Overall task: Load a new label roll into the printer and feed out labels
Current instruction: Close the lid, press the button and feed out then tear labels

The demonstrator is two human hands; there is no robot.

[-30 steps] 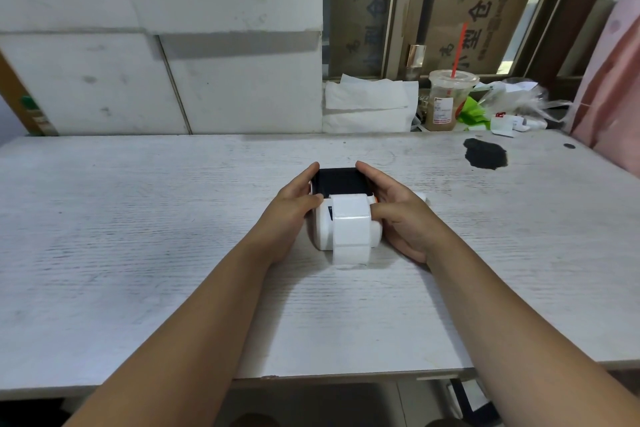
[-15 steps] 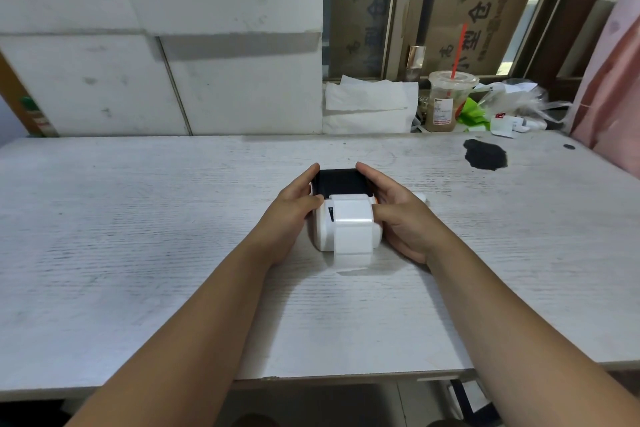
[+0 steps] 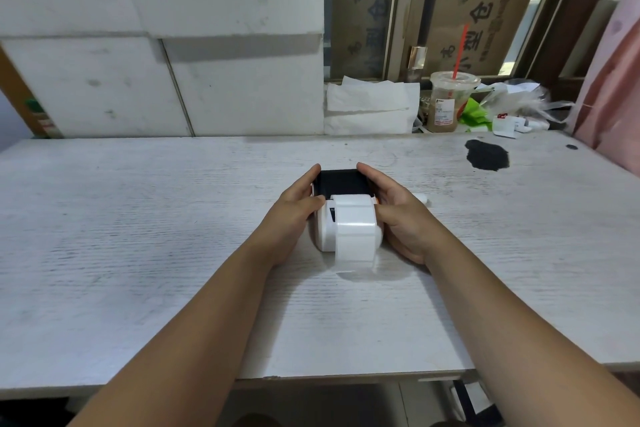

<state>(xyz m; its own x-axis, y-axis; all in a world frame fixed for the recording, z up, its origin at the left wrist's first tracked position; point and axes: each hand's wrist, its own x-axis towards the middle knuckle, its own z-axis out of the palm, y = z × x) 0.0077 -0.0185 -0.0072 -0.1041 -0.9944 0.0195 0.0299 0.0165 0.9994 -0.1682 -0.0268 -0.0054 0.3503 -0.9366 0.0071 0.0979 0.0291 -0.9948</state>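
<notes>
A small white label printer (image 3: 325, 229) with a black top panel (image 3: 341, 182) sits in the middle of the white table (image 3: 138, 236). A strip of white labels (image 3: 355, 236) comes out of its slot, drapes over the front and reaches the tabletop. My left hand (image 3: 294, 215) grips the printer's left side, thumb on its top edge. My right hand (image 3: 398, 215) grips the right side, thumb near the label slot. The roll inside is hidden.
At the back right stand a plastic drink cup with a red straw (image 3: 450, 104), folded white paper (image 3: 370, 107), a plastic bag (image 3: 523, 100) and green wrapping. A black stain (image 3: 486, 156) marks the table's far right. A small white object (image 3: 423, 198) lies behind my right hand.
The label strip has come further out, its free end now lying lower on the table in front of the printer. Both hands stay on the printer's sides.
</notes>
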